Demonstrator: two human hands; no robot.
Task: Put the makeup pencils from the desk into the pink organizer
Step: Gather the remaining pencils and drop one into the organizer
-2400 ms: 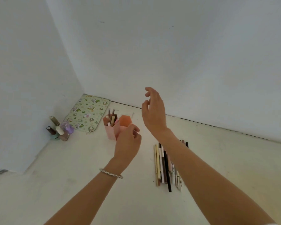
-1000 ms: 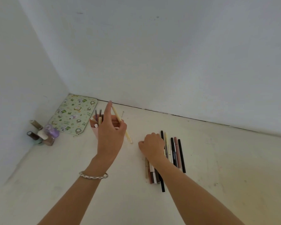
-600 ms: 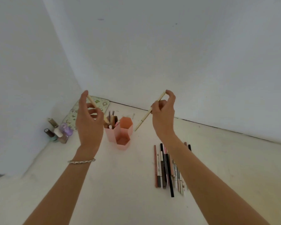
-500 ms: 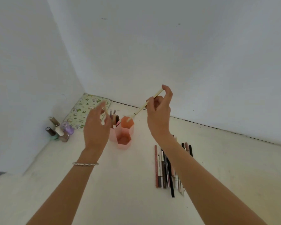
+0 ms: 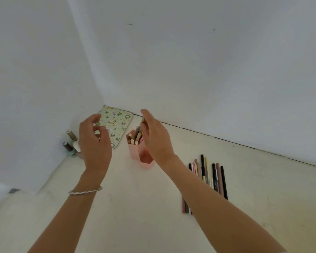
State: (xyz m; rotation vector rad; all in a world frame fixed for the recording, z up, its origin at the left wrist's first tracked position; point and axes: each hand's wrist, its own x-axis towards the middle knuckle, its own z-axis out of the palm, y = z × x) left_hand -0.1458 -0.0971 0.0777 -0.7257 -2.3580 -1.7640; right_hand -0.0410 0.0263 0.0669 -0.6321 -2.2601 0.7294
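The right hand (image 5: 154,141) is pinching a pencil (image 5: 143,119) above the pink organizer (image 5: 134,152); lowering it upright into a cup is advisable, the left hand (image 5: 95,143) hovering relaxed, empty

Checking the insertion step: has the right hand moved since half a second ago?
Yes. The right hand has shifted left, from right of the pink organizer to directly over it, its fingers pinching a makeup pencil above it.

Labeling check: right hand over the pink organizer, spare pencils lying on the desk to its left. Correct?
No. Head view shows the spare pencils lying on the desk right of the pink organizer, not left. The right hand is over it.
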